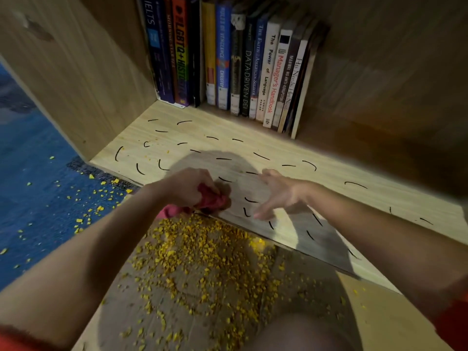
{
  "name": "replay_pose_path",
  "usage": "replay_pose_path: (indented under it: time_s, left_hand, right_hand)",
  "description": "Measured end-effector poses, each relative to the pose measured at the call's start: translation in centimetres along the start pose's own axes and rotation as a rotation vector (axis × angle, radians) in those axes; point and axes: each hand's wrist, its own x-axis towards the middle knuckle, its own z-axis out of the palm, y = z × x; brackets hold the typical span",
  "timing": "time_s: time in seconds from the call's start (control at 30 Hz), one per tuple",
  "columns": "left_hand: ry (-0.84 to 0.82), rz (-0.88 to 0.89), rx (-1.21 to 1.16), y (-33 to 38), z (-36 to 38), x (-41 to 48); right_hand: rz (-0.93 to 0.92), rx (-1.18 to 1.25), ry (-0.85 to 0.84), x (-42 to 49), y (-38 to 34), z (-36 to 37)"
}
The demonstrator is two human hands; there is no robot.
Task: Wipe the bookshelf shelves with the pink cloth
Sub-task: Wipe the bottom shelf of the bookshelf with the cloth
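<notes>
Crumbs (202, 262), yellow, lie heaped just below the front edge of the shelf (278, 145). At that edge the left hand (184, 188) is clamped on the bunched pink cloth (212, 198). The right hand (281, 196) is just beside it over the shelf, fingers spread, holding nothing. Black marks (222, 158) are scattered over the shelf, and books (228, 59) stand at its back. Judgement: wiping is mid-course, and the next stroke calls for firm pressure across the marks.

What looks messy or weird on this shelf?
Two things: yellow crumbs lie heaped on the brown surface in front of the shelf board, with strays on the blue carpet. Also, black curved marks are scattered all over that board. The left hand grips the pink cloth at its edge.
</notes>
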Motion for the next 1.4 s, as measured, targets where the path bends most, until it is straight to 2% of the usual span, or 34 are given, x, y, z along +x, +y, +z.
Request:
replay_pose_path:
  time_s: [0.1, 0.13, 0.23, 0.3, 0.43, 0.53, 0.67, 0.8, 1.0, 1.1, 1.27, 1.33, 1.4]
  left_hand:
    - [0.232, -0.027, -0.022, 0.1, 0.0, -0.7]
    - [0.245, -0.041, -0.006, 0.2, 0.1, -1.0]
    - [0.067, -0.039, 0.001, 0.3, 0.9, -2.3]
    - [0.067, -0.054, -0.013, 0.6, 1.1, -3.4]
    - [0.413, -0.101, -0.126, 1.7, 1.0, -4.7]
    - [0.491, -0.187, -0.202, 2.1, 0.7, -5.3]
    - [0.553, -0.294, -0.257, 3.2, 1.6, -6.6]
    - [0.589, -0.32, -0.466, 5.0, 2.4, -7.2]
    - [0.698, -0.358, -0.621, 8.0, 3.6, -6.5]
    - [0.735, -0.434, -0.723, 8.5, 3.3, -5.2]
    - [0.731, -0.603, -0.868, 8.8, 2.4, -1.7]
    - [0.722, -0.706, -0.89, 10.0, 2.4, -1.1]
    - [0.727, -0.731, -0.954, 10.9, 2.0, -1.0]
  right_hand:
    - [-0.129, -0.036, 0.12, -1.7, -1.9, 1.4]
    - [-0.155, -0.068, 0.153, -2.1, -2.6, 1.8]
    - [-0.163, -0.211, 0.177, -2.8, -4.3, 2.7]
    - [-0.147, -0.25, 0.169, -3.4, -4.7, 2.7]
    - [-0.129, -0.264, 0.173, -4.8, -4.8, 1.7]
    - [-0.135, -0.277, 0.126, -6.4, -5.3, 0.4]
    - [-0.128, -0.193, 0.078, -8.8, -4.5, -0.7]
    - [-0.196, -0.049, 0.104, -9.7, -4.1, 1.8]
    - [-0.357, 0.463, 0.032, -10.5, -6.0, 4.8]
    - [-0.37, 0.593, 0.084, -10.0, -6.4, 4.5]
    - [-0.302, 0.58, 0.322, -6.3, -6.2, 3.8]
    - [-0.234, 0.579, 0.337, -6.0, -5.7, 3.0]
    - [-0.175, 0.632, 0.334, -6.0, -5.3, 1.9]
